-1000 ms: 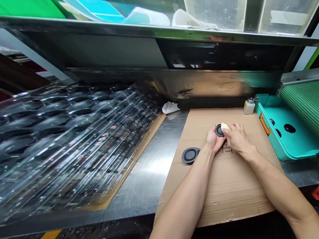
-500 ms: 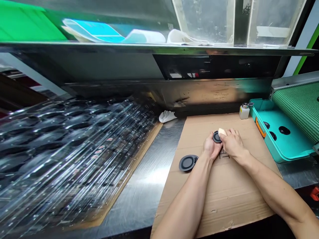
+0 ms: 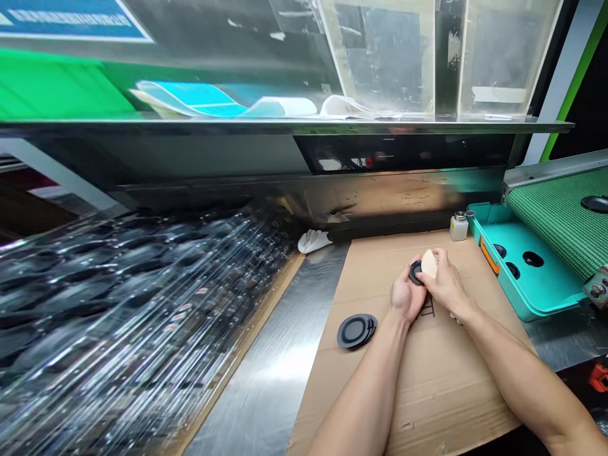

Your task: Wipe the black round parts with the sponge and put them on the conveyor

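My left hand [image 3: 407, 292] is closed around a small round black disc [image 3: 415, 272], palm turned up. Over it, my right hand [image 3: 446, 278] pinches a cream-coloured sponge-like pad [image 3: 429, 263] against or just beside the disc's face; exact contact is hidden by the fingers. Both hands are above a cardboard sheet [image 3: 456, 380]. Left of my left forearm lies a small stack of similar black discs [image 3: 356, 331], with a raised ring on the top one.
Clear plastic trays [image 3: 142, 316] are piled at the left. A white bottle [image 3: 458, 227] stands by a teal bin [image 3: 546, 304] holding several black discs. A green conveyor [image 3: 560, 202] carries another disc. A crumpled white cloth [image 3: 313, 240] lies at the back, below a metal shelf [image 3: 237, 126].
The pad has turned in my right hand and more of its flat side shows. My view has tilted up and shifted right; a disc on the conveyor now shows more fully.
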Demonstrator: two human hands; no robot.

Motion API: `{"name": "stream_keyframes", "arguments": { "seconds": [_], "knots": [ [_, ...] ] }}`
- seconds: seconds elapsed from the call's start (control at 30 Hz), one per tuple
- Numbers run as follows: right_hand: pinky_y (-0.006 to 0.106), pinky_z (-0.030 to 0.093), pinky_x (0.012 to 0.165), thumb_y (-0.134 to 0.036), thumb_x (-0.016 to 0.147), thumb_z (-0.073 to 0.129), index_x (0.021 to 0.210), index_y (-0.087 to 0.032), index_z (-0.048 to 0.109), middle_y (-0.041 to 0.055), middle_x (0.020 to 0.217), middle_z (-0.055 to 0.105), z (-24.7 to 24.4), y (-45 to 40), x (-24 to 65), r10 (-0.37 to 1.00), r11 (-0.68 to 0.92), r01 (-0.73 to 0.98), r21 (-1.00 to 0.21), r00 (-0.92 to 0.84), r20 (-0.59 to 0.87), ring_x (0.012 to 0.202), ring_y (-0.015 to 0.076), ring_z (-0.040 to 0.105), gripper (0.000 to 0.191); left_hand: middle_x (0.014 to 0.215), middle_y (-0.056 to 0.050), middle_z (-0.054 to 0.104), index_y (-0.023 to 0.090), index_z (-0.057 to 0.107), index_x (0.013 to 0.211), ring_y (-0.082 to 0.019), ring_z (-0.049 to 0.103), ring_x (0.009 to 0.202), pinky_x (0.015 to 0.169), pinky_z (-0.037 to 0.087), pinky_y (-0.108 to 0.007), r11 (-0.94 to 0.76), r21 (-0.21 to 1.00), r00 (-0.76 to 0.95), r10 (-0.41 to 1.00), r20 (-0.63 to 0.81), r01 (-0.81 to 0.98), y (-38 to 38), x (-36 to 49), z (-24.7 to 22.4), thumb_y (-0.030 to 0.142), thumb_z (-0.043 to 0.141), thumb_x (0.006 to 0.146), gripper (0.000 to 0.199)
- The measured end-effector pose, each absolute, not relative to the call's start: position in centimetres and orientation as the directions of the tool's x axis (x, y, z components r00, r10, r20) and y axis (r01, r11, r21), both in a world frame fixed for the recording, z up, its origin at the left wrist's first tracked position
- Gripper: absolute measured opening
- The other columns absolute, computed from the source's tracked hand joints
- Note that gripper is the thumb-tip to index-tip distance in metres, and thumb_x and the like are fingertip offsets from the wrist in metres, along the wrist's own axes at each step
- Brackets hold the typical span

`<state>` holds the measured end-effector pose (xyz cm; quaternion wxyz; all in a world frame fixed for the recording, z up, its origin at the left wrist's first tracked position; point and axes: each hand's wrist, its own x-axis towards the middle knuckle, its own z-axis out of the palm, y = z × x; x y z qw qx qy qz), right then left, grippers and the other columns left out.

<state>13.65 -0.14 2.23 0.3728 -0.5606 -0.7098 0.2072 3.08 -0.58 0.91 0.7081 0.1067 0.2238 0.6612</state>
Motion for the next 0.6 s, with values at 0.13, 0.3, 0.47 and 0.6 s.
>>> {"name": "stream_keyframes", "arguments": {
  "seconds": [0.13, 0.3, 0.47, 0.6],
  "knots": [
    [0.032, 0.045, 0.076, -0.041, 0.101, 0.045, 0.134, -0.021, 0.042, 0.0110, 0.104, 0.071, 3.4, -1.1, 12.7, 0.993, 0.096, 0.803, -0.588, -0.034, 0.116, 0.093, 0.0269, 0.068, 0.038, 0.109, -0.014, 0.073, 0.010, 0.068, 0.109, -0.023, 0.068, 0.112, 0.107, 0.049, -0.038, 0.082, 0.446, 0.001, 0.984, -0.178, -0.891, -0.5, 3.5, 0.5, 0.019, 0.039, 0.095, 0.034],
    [0.031, 0.044, 0.073, -0.043, 0.104, 0.035, 0.132, -0.022, 0.042, 0.0119, 0.108, 0.071, 3.8, -1.9, 11.5, 0.989, 0.144, 0.846, -0.513, -0.131, 0.062, 0.094, 0.0268, 0.069, 0.036, 0.115, -0.011, 0.073, 0.015, 0.068, 0.109, -0.023, 0.067, 0.115, 0.105, 0.050, -0.039, 0.105, 0.479, 0.015, 0.982, -0.189, -0.871, -0.6, 3.5, 0.1, 0.031, 0.037, 0.101, 0.036],
    [0.034, 0.044, 0.075, -0.045, 0.105, 0.029, 0.129, -0.021, 0.043, 0.0132, 0.101, 0.072, 4.1, -1.4, 11.9, 0.995, 0.089, 0.935, -0.344, -0.071, 0.064, 0.089, 0.0280, 0.069, 0.037, 0.110, -0.012, 0.074, 0.013, 0.069, 0.110, -0.022, 0.069, 0.111, 0.105, 0.050, -0.037, 0.072, 0.486, -0.017, 0.984, -0.176, -0.871, -0.5, 3.5, -0.3, 0.032, 0.039, 0.103, 0.037],
    [0.033, 0.044, 0.076, -0.048, 0.105, 0.030, 0.130, -0.023, 0.042, 0.0117, 0.103, 0.072, 4.1, -1.0, 12.4, 0.986, 0.161, 0.941, -0.299, -0.142, 0.084, 0.090, 0.0272, 0.069, 0.037, 0.097, -0.011, 0.075, 0.011, 0.070, 0.103, -0.020, 0.070, 0.102, 0.104, 0.049, -0.034, 0.072, 0.507, -0.023, 0.984, -0.179, -0.859, -0.3, 3.7, -0.8, 0.030, 0.041, 0.103, 0.035]
  ]
}}
